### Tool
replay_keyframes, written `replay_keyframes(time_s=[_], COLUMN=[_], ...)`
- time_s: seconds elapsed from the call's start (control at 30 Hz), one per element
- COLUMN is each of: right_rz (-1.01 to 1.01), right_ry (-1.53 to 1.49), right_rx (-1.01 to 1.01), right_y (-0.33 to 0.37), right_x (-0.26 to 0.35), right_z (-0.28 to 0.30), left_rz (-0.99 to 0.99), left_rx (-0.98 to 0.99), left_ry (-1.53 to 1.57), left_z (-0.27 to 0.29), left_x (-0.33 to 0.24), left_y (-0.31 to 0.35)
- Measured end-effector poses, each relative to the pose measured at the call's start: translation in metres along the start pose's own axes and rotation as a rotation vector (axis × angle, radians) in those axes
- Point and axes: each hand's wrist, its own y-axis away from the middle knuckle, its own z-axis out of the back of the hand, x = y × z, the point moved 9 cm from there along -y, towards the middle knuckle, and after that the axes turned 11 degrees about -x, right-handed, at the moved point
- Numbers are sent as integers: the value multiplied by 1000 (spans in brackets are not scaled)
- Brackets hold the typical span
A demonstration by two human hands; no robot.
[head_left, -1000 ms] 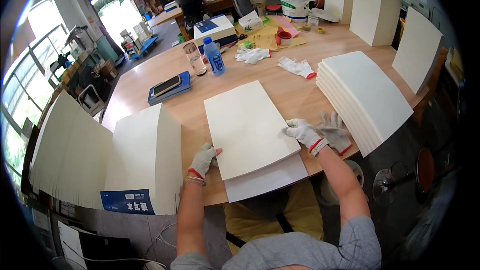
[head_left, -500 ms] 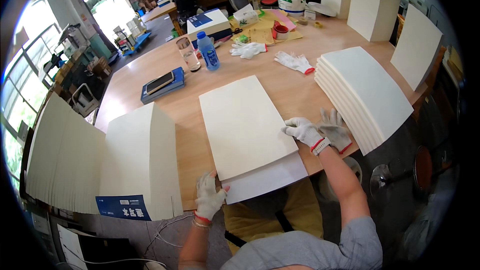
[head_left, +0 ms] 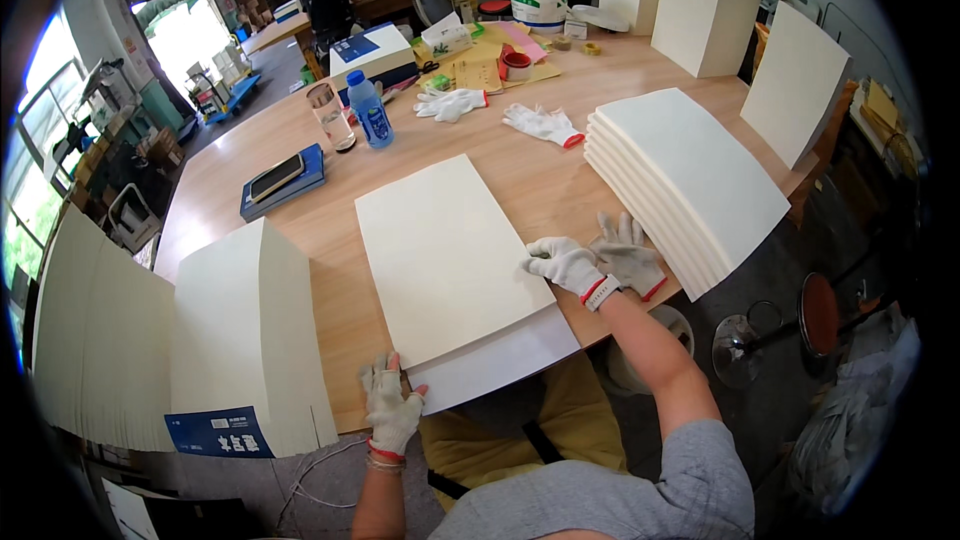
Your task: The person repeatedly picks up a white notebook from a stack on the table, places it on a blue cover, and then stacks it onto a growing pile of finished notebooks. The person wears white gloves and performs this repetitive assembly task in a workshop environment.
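Item: cream sheet [head_left: 445, 255], flat at bench [head_left: 560, 180] centre, laid over a white sheet [head_left: 510, 360] that overhangs the near edge at 6 o'clock.
Left hand [head_left: 390, 405], gloved: fingers spread flat, pressing the white sheet's near-left corner; grips nothing.
Right hand [head_left: 565, 265], gloved: fingers loosely curled on the cream sheet's right edge at 3 o'clock; beside it lies a spare glove [head_left: 628, 255].
Stack of cream sheets [head_left: 690, 180] at 2 o'clock.
Step, judged: squaring the two sheets. Next calls for both edges held steady while aligned.
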Motion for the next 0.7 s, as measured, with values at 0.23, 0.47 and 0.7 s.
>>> replay_keyframes(time_s=[0.23, 0.47, 0.7], right_rz=[40, 386, 447], right_ry=[144, 84, 192], right_rx=[-1, -70, 246], right_y=[1, 45, 72], right_x=[6, 78, 83], right_z=[1, 18, -1], left_rz=[-25, -355, -571], left_rx=[-6, -7, 252], left_ry=[-56, 24, -167], left_z=[-2, 22, 5], left_x=[2, -43, -98], left_y=[3, -13, -22])
